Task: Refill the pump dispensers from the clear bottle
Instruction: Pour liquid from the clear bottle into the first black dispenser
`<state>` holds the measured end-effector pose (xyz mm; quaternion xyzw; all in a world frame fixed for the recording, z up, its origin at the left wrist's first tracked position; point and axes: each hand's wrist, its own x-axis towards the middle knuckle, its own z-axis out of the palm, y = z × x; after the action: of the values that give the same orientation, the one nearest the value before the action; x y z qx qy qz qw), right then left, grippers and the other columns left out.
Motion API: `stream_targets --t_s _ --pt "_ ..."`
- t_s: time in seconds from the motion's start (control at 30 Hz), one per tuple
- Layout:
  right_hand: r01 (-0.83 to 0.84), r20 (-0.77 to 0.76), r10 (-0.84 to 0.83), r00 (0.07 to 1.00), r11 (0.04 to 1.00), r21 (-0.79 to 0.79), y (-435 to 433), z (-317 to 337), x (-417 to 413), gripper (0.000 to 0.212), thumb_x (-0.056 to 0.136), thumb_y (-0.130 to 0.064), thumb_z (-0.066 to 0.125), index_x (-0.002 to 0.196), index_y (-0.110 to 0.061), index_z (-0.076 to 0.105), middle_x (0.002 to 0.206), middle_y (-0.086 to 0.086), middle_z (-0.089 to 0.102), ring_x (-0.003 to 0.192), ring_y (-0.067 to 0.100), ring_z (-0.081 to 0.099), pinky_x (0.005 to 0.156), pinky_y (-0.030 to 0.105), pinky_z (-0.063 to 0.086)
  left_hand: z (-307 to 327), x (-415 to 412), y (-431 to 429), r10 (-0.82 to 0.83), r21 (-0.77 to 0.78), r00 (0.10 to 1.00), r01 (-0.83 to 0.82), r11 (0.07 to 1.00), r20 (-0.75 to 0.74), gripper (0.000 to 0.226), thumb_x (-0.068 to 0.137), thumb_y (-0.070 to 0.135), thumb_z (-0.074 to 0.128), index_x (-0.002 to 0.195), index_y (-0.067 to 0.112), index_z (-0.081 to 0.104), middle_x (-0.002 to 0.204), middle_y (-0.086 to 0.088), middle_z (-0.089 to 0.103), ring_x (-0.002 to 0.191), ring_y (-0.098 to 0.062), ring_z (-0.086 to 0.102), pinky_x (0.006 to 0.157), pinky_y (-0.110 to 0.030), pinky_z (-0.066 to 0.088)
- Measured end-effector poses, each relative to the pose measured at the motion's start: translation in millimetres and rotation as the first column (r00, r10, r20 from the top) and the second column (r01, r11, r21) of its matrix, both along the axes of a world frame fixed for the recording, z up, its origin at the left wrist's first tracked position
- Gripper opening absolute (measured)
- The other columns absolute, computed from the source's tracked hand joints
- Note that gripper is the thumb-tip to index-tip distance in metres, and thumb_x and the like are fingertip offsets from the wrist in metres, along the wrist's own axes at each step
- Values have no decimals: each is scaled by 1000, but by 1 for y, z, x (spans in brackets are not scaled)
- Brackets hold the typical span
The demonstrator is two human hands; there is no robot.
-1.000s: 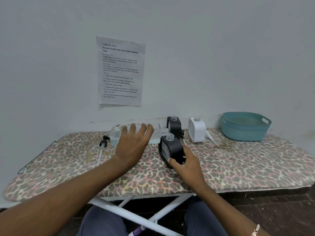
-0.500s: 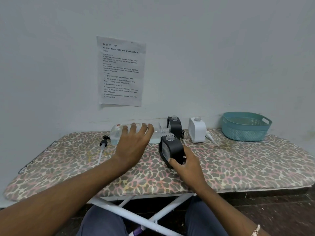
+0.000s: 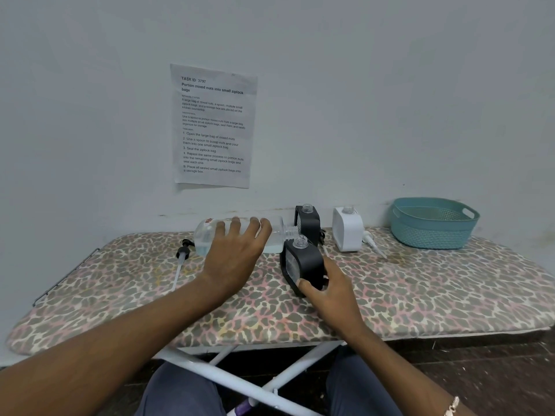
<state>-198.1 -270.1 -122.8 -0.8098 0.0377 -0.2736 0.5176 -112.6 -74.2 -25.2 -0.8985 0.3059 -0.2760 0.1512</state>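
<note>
My left hand (image 3: 237, 253) grips the clear bottle (image 3: 207, 235), which lies nearly horizontal with its open neck right over the mouth of a black dispenser (image 3: 303, 265). Clear liquid sits in the bottle's lower side. My right hand (image 3: 327, 291) holds that black dispenser at its base, and the dispenser leans slightly left. A second black dispenser (image 3: 307, 220) and a white dispenser (image 3: 347, 229) stand behind, both with open necks.
A black pump head with its tube (image 3: 181, 259) lies on the leopard-print ironing board (image 3: 420, 289) at the left. A white pump (image 3: 372, 243) lies beside the white dispenser. A teal basket (image 3: 432, 223) stands at the back right against the wall.
</note>
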Motion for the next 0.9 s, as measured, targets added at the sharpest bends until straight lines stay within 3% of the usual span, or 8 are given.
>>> stream_targets --t_s 0.2,0.9 --pt "0 1 0 1000 1000 5 0 -1 0 44 87 -26 78 127 -36 63 114 -15 70 103 -1 64 86 22 50 0 1 -1 -15 -8 1000 15 1000 9 68 69 -15 57 135 4 51 125 -18 66 105 -48 66 86 -61 55" --pt "-4 -5 4 1000 1000 3 1 2 -3 42 88 -25 77 123 -42 60 114 -17 69 103 -5 62 82 15 46 -1 2 -1 -19 -6 1000 19 1000 7 69 70 -15 64 135 4 50 126 -17 66 107 -48 66 86 -61 54"
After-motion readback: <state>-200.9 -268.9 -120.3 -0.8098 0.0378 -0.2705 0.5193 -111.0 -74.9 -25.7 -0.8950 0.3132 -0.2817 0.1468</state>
